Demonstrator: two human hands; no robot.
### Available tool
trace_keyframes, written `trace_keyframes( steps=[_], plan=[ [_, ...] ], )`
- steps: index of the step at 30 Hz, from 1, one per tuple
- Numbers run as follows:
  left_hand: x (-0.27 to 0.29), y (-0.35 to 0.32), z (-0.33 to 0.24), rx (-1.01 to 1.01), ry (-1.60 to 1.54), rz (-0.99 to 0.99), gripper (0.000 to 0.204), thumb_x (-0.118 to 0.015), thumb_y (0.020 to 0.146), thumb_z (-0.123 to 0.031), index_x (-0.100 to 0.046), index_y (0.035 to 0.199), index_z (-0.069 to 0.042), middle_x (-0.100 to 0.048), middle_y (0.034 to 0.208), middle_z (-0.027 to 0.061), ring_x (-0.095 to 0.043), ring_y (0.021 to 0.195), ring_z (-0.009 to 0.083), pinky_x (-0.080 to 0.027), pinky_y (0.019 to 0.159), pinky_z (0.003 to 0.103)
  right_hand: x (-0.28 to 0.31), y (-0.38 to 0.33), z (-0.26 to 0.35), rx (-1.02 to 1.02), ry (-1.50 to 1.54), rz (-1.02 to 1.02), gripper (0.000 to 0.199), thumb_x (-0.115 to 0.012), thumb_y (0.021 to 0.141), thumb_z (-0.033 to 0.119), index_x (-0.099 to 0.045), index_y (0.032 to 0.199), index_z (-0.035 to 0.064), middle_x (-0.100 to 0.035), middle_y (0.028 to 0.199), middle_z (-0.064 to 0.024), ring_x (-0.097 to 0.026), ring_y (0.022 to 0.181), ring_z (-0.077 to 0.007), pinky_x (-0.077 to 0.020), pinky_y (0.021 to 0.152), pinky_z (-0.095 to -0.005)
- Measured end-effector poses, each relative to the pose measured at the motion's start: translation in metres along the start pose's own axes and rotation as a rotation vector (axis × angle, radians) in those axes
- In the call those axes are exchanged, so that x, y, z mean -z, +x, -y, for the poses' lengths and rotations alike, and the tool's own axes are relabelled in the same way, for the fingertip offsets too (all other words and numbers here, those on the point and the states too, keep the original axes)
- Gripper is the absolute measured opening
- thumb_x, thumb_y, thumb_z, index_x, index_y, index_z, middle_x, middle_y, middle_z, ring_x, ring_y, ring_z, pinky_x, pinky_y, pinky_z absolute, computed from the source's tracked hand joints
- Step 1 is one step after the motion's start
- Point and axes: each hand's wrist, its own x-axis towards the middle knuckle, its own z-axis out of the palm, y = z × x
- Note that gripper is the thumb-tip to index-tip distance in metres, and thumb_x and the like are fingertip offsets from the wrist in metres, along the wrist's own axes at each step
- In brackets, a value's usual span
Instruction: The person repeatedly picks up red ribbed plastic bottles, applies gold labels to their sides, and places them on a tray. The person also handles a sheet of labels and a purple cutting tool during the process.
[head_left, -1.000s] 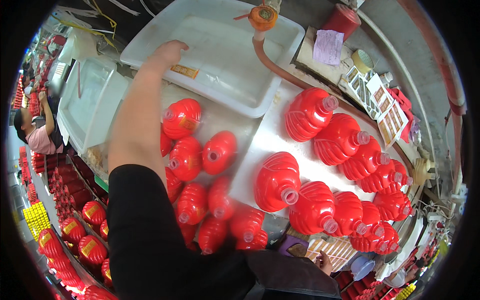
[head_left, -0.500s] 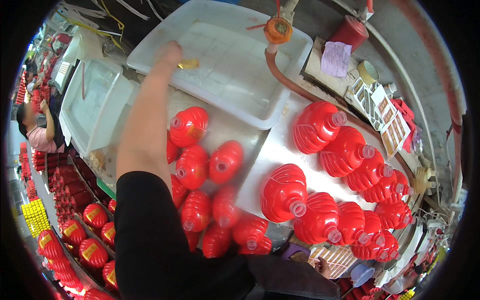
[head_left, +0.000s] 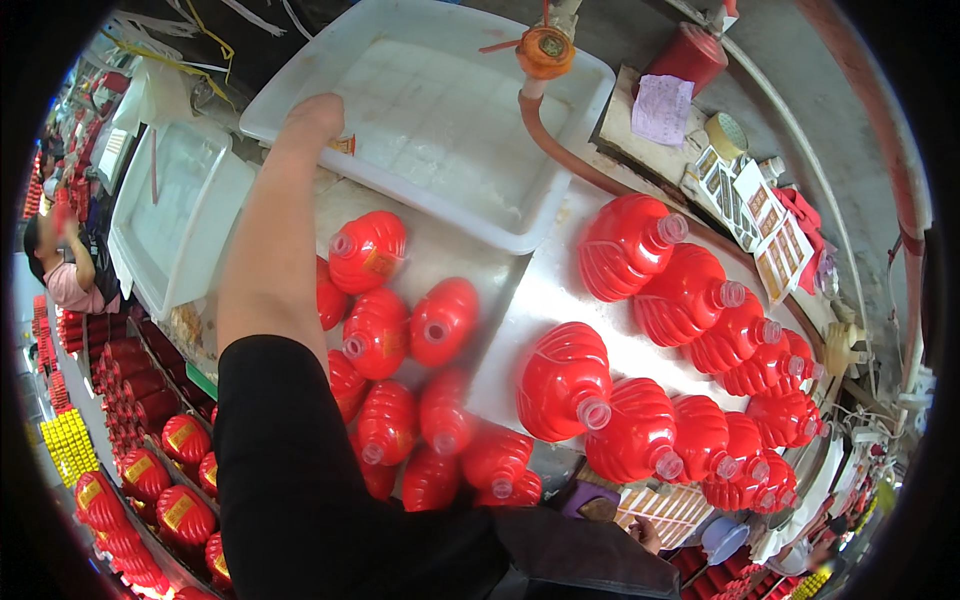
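Observation:
My left hand, at the end of the stretched-out arm, is over the near left rim of a large white plastic tub. Its fingers are curled, and a small gold label shows beside them, partly hidden by the hand. A shallow layer that looks like clear water lies in the tub. Low in the picture, my right hand is partly covered by my dark clothing. Its visible fingers look bent, close to a sheet of labels; what they hold does not show.
Red ribbed bottles without caps stand and lie across the metal table. Other red bottles, some with gold labels, crowd near my left arm. A smaller white tub stands left. A brown hose crosses the big tub. Another person is far left.
My left hand has moved left and slightly nearer, to the tub's rim, and the gold label has shifted with it. The whole view has shifted slightly. My right hand stays in about the same place.

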Motion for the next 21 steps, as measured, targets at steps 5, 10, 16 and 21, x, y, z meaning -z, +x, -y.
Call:
trace_keyframes(
  steps=[5, 10, 16, 21],
  plan=[
    [-0.001, -0.005, -0.001, 0.071, -0.059, -0.095, 0.025, -0.060, 0.092, -0.016, -0.074, 0.111, -0.008, -0.071, 0.121, 0.0162, -0.066, 0.116, 0.0343, -0.052, 0.098, 0.044, -0.004, -0.002, 0.002, 0.018, 0.042, -0.004, 0.026, -0.062, 0.099, 0.006, -0.066, 0.125, 0.0001, -0.067, 0.091, -0.0046, -0.058, 0.069, -0.0065, -0.0471, 0.061, -0.0231],
    [-0.003, -0.019, 0.002, -0.010, -0.379, -0.282, 0.029, -0.054, 0.094, -0.013, -0.076, 0.112, -0.011, -0.073, 0.118, 0.0136, -0.069, 0.110, 0.0343, -0.054, 0.095, 0.043, -0.002, -0.018, 0.005, 0.035, 0.028, -0.050, 0.026, -0.062, 0.099, 0.006, -0.066, 0.124, -0.0003, -0.068, 0.090, -0.0053, -0.059, 0.070, -0.0075, -0.0484, 0.062, -0.0234],
    [0.009, -0.042, 0.006, -0.038, -0.677, -0.371, 0.031, -0.056, 0.091, -0.013, -0.077, 0.114, -0.016, -0.075, 0.109, 0.0081, -0.072, 0.093, 0.0276, -0.056, 0.083, 0.037, -0.001, -0.026, 0.004, 0.094, -0.089, -0.080, 0.026, -0.059, 0.097, 0.003, -0.067, 0.121, -0.0015, -0.069, 0.088, -0.0050, -0.061, 0.070, -0.0085, -0.0502, 0.062, -0.0241],
    [0.048, -0.086, 0.004, -0.142, -1.041, -0.302, 0.032, -0.063, 0.089, -0.009, -0.075, 0.119, -0.010, -0.070, 0.094, 0.0024, -0.065, 0.079, 0.0139, -0.053, 0.073, 0.029, 0.000, -0.016, -0.005, 0.074, -0.128, -0.094, 0.025, -0.058, 0.095, 0.000, -0.068, 0.118, -0.0023, -0.068, 0.086, -0.0051, -0.059, 0.064, -0.0082, -0.0487, 0.057, -0.0247]
  ],
)
